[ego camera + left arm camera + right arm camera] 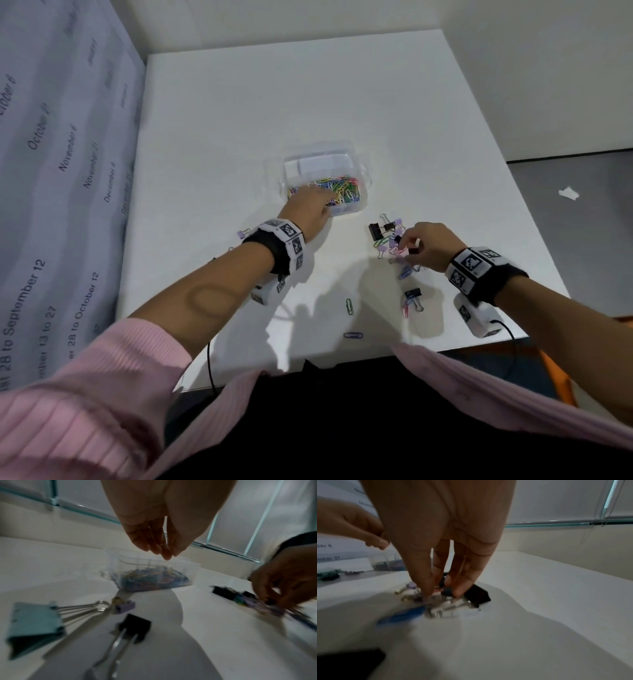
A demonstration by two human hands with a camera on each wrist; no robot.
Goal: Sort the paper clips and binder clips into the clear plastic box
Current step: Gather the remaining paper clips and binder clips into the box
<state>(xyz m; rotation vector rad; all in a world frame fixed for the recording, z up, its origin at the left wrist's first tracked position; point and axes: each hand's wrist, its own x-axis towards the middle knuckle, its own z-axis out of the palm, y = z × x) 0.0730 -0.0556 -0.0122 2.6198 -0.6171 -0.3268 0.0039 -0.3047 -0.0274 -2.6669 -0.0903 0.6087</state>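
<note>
The clear plastic box stands mid-table, and colored paper clips fill its near compartment. My left hand hovers over the box's near left corner. Its fingers hang down relaxed and hold nothing. To the right lies a mixed pile of binder clips and paper clips. My right hand reaches down into this pile, with thumb and fingers pinching a small black binder clip. A bigger black binder clip lies just behind the fingertips.
Loose on the near table are a green paper clip, a purple paper clip and a black binder clip. Under my left wrist lie a teal binder clip, a black one and a purple one. A printed banner walls the left side.
</note>
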